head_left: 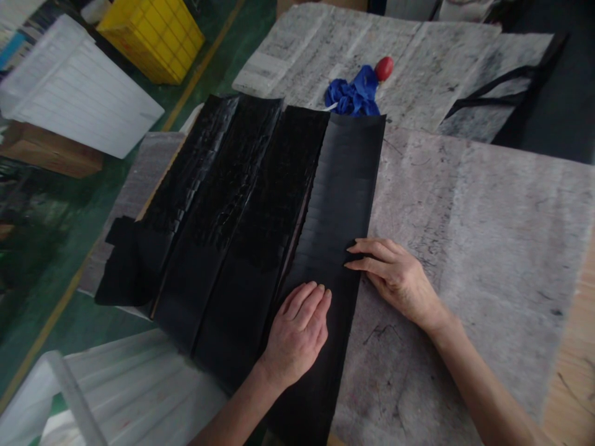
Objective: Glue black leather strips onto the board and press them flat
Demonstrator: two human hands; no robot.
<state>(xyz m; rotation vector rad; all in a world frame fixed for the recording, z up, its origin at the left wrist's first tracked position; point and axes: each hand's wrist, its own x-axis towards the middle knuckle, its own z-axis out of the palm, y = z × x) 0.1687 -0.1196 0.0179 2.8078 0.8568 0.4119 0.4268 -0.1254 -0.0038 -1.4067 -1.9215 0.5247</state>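
My left hand [301, 328] lies flat on a long black sheet strip [344, 179], its fingers together and stretched out. Over that strip's right edge reaches my right hand [397, 275], its fingertips touching the surface and slightly apart. The thumb is partly hidden, so whether it bears on the edge cannot be made out. Faint cross ridges mark the strip's upper left part. To its left, several similar black strips [242, 241] lie side by side, their far halves glossy and wrinkled.
Grey, stained matting [483, 248] covers the table. Beyond the strips lie a crumpled blue cloth [356, 93] and a red ball-like object [384, 69]. A white bin [139, 384] stands close at lower left. A white crate [83, 87] and yellow crate [153, 37] stand farther off.
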